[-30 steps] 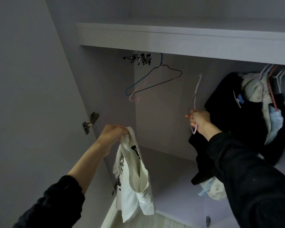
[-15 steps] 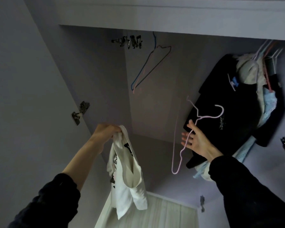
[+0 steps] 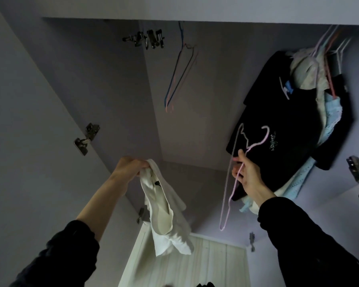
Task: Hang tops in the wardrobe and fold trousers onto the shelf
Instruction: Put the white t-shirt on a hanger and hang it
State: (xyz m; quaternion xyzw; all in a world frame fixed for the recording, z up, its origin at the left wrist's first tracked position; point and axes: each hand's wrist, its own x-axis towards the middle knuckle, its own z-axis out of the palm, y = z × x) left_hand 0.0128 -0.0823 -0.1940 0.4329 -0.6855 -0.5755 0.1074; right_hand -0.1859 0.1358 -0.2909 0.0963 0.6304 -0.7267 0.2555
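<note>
While the left hand (image 3: 131, 166) grips the bunched collar end of the white top (image 3: 166, 212), the garment hangs straight down from that fist, with its long axis close to vertical and its hem nearest the pale floor boards (image 3: 195, 264). Taking the white top as the landmark, the pink hanger (image 3: 230, 183) lies to its right, well apart, with open wardrobe space between them. The right hand (image 3: 247, 175) holds the hanger with fingers curled about the wire below the neck; the hook sits above the hand and one long wire arm trails down and to the left, toward the top. The hanger's long axis is therefore also near vertical, roughly parallel to the garment. Above the top, a blue hanger (image 3: 178, 75) hangs unused; further right of the pink hanger, dark clothes (image 3: 282, 129) already hang. The next move likely calls for bringing the trailing hanger arm across to the collar opening, which the left hand must present open; the right hand is nearer the hanging clothes.
</note>
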